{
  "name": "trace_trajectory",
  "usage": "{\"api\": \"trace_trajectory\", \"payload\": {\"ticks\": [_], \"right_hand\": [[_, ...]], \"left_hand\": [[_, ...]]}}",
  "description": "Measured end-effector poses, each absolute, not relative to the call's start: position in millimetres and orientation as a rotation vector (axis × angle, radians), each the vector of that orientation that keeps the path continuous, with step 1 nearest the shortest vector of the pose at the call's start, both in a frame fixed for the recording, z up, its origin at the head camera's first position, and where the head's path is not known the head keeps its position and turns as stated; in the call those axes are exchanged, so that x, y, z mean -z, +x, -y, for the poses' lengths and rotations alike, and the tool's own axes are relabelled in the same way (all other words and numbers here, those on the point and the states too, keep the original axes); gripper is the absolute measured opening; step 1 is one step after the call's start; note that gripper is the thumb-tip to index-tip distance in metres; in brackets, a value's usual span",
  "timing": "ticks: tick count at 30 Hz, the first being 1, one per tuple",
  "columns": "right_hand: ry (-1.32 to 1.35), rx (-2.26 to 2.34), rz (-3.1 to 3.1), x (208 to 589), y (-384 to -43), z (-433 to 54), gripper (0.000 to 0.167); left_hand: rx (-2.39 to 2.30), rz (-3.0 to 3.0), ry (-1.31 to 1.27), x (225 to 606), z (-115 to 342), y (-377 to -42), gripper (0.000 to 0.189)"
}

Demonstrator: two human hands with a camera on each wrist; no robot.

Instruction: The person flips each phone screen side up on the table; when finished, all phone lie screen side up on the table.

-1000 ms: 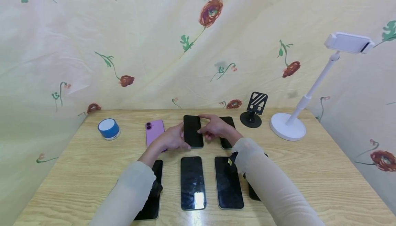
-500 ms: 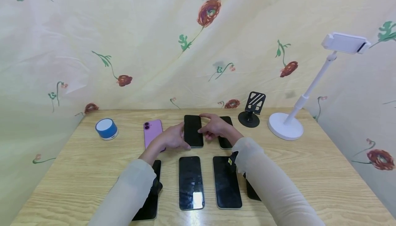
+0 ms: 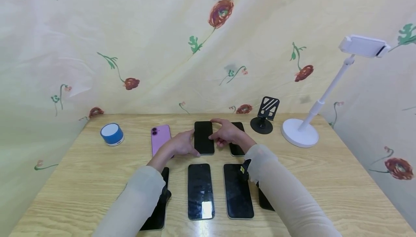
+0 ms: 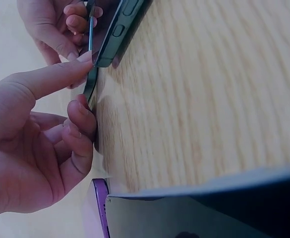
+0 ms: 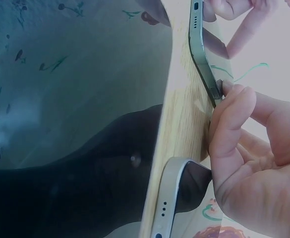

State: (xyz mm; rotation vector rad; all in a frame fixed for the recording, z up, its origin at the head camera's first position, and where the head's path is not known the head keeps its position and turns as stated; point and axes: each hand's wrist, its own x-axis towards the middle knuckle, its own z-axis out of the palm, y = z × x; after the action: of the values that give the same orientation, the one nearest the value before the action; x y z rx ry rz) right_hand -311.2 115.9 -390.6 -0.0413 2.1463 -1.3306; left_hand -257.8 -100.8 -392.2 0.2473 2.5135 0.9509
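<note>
A black-screened smartphone (image 3: 203,139) lies face up at the back middle of the table. My left hand (image 3: 182,144) grips its left side, thumb at the near left corner and a finger farther up the edge. On the other side, my right hand (image 3: 227,134) holds the right edge and far right corner between thumb and index finger. In the left wrist view, the thumb touches the smartphone's corner (image 4: 107,54) while lower fingers curl beside it. In the right wrist view, my right fingers (image 5: 231,124) bend near the smartphone's edge (image 5: 200,49).
A purple phone (image 3: 160,139) lies left, another dark phone (image 3: 237,149) right. Nearer are several dark phones, including one in the middle (image 3: 200,190). Behind stand a black phone stand (image 3: 262,121) and a white long-necked stand (image 3: 300,132). A blue-white cylinder (image 3: 112,134) sits left.
The head view shifts slightly. Both hands stay at the same smartphone, with almost no movement visible.
</note>
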Motion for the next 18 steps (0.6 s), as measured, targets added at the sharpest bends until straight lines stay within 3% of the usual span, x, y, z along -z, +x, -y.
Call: {"api": "trace_trajectory", "payload": {"ticks": [13,18], "right_hand": [[-0.113,1.308,-2.194,385.7,-312.5,-114.3,0.081],[-0.208,1.294,-2.276,376.1,-315.6,-105.2,0.073]], "left_hand": [[-0.935,-2.524,0.260,383.5,108.9,-252.4,0.106],[-0.955,-2.564,0.299,375.9,131.5,-251.7,0.097]]}}
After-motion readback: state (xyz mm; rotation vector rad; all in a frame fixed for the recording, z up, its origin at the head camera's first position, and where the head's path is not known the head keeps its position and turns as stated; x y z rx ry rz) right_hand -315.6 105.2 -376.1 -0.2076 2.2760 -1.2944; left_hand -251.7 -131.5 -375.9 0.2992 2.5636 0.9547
